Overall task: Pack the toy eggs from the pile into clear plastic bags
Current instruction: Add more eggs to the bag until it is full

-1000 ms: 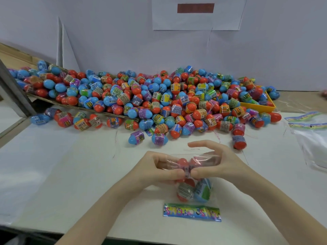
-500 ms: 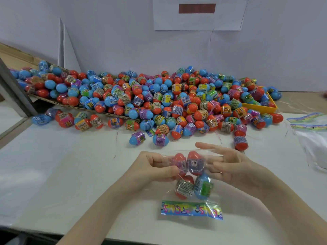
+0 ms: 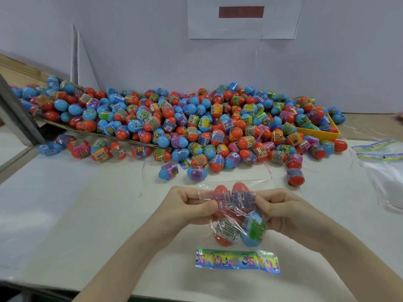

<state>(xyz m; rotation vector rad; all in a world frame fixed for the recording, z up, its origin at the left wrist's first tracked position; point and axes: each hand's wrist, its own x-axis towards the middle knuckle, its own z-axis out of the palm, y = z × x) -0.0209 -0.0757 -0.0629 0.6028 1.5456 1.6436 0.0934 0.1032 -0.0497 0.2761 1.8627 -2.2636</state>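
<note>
A big pile of red and blue toy eggs (image 3: 196, 123) with printed wraps spreads across the back of the white table. In front of me a clear plastic bag (image 3: 236, 216) with a colourful printed header strip (image 3: 237, 261) holds several eggs: two red ones at the far end, a red and a blue one nearer me. My left hand (image 3: 187, 205) pinches the bag's left side near the open far end. My right hand (image 3: 281, 210) pinches its right side, fingers curled on the plastic.
A stack of unused clear bags (image 3: 383, 168) with printed headers lies at the right. A yellow tray (image 3: 320, 132) sits under the pile's right end, a cardboard sheet (image 3: 104, 135) under its left. A grey wall stands behind, a slanted bar (image 3: 17, 114) at the far left.
My hands have moved apart along the bag's far end, uncovering the two upper red eggs. The right hand's fingers have curled in onto the plastic.
</note>
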